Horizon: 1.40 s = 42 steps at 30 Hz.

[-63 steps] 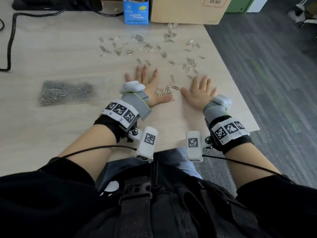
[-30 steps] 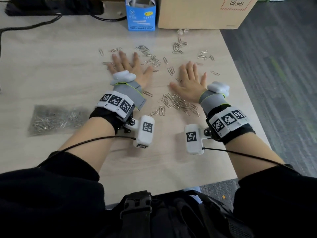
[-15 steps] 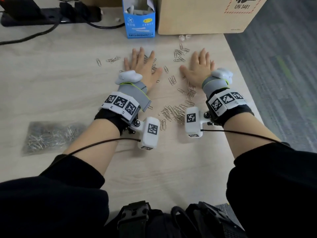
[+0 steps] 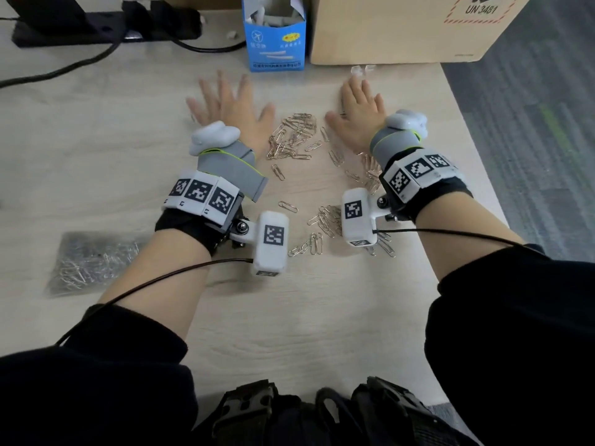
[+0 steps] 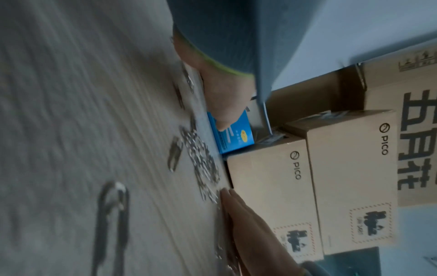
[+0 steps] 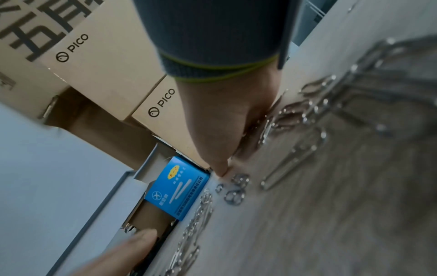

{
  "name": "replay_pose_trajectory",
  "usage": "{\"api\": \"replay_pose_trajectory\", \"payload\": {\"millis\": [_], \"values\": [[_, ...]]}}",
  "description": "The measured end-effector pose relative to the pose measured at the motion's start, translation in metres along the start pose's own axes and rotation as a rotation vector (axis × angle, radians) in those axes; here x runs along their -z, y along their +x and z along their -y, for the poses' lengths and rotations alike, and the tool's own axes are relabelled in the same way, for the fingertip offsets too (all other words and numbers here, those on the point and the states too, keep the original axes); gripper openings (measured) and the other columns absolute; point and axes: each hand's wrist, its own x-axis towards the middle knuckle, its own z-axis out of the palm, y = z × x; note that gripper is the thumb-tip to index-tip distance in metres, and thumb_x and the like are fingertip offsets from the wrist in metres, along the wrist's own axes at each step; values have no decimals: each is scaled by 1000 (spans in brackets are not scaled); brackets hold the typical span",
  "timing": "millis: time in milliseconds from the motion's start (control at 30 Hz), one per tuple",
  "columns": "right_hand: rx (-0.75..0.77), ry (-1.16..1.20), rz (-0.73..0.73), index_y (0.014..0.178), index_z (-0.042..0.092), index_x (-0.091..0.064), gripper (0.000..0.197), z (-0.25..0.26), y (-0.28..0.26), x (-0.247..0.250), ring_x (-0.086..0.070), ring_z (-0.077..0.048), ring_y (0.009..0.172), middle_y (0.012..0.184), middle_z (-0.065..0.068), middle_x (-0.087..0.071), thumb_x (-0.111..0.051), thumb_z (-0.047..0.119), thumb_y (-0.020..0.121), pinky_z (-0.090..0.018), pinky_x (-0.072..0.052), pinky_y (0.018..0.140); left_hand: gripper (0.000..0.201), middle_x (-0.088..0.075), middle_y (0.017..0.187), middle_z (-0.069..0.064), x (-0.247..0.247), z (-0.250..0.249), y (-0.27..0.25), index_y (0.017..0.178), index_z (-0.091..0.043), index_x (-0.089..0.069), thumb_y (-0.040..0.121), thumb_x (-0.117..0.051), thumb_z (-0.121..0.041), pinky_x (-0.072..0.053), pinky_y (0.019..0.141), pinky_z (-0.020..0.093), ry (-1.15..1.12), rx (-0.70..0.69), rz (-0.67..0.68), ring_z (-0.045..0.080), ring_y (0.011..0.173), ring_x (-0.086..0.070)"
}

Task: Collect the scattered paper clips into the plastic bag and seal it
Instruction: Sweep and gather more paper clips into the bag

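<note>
Both hands have slid farther up the worktop (image 4: 96, 149) since the earlier frame; left hand (image 4: 230, 104) and right hand (image 4: 359, 107) lie flat, fingers spread, grasping nothing. Paper clips (image 4: 294, 136) are bunched between them and trail toward the wrists. Blue box (image 4: 273, 33) and cardboard box (image 4: 402, 27) stand just beyond the fingertips. Plastic bag (image 4: 91, 262) lies left, blurred.

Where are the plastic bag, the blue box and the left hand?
plastic bag (image 4: 93, 262), head view, middle of its clip-filled body.
blue box (image 4: 273, 43), head view, printed front face.
left hand (image 4: 230, 104), head view, back of the hand.
</note>
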Motion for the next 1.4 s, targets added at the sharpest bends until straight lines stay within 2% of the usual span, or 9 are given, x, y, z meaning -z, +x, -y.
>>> {"api": "replay_pose_trajectory", "payload": {"millis": [133,333,467,533,667,800,967,1133,1400], "values": [[32,-23,41,151,7,1,64,0,-3,-2,9,-22,147,159,-5,8,-27,36,100,-38,5,117,70,6,157,13,-10,14,-2,148,-20,-9,92,-31,-56,10,115,53,50,111,93,36,143,14],[92,-62,110,152,14,4,62,0,-19,-3,13,-20,146,159,1,13,-23,37,101,-39,8,117,69,7,158,10,-16,1,-9,148,-17,-6,94,-25,-55,8,118,45,16,-61,176,29,145,12],[144,-53,179,152,20,4,60,3,-35,-1,16,-19,145,158,4,15,-22,39,101,-39,10,117,68,0,158,9,-11,-7,-12,147,-16,-14,93,-34,-52,1,118,43,-33,-141,245,28,146,5],[178,-38,221,152,22,5,59,4,-45,-1,16,-17,145,158,6,16,-21,39,102,-38,11,117,63,-8,158,10,-8,-9,-12,145,-15,-22,93,-40,-46,-3,119,42,-119,-166,201,28,146,-1],[224,73,303,152,16,3,59,8,-59,9,13,-16,146,159,2,11,-23,35,103,-37,8,118,64,-5,157,13,-5,-6,-10,145,-14,-22,92,-45,-41,-1,118,43,-107,-80,57,30,146,1],[258,82,272,152,13,1,62,20,-53,10,10,-18,146,159,0,10,-30,32,102,-40,4,118,71,4,157,16,-9,3,-10,147,-11,-12,92,-38,-49,5,118,45,-65,53,101,28,146,9],[275,-17,252,152,15,1,61,33,-42,3,10,-20,146,159,2,11,-29,33,102,-43,6,117,66,-2,158,8,-12,2,-13,147,-12,-13,95,-33,-47,4,118,41,-51,-109,169,22,146,3],[299,-18,208,152,21,-2,58,25,-55,-8,11,-17,146,159,7,8,-29,33,102,-38,10,117,58,-8,158,-1,-13,-8,-20,147,-15,-11,98,-32,-36,4,118,37,-83,-276,247,18,146,0],[310,145,279,151,23,-2,57,4,-92,-10,11,-14,146,159,10,5,-31,28,102,-36,11,117,53,-13,157,0,-17,-22,-52,147,-14,-15,99,-32,-29,2,117,33,-141,-436,316,17,146,-2]]}}
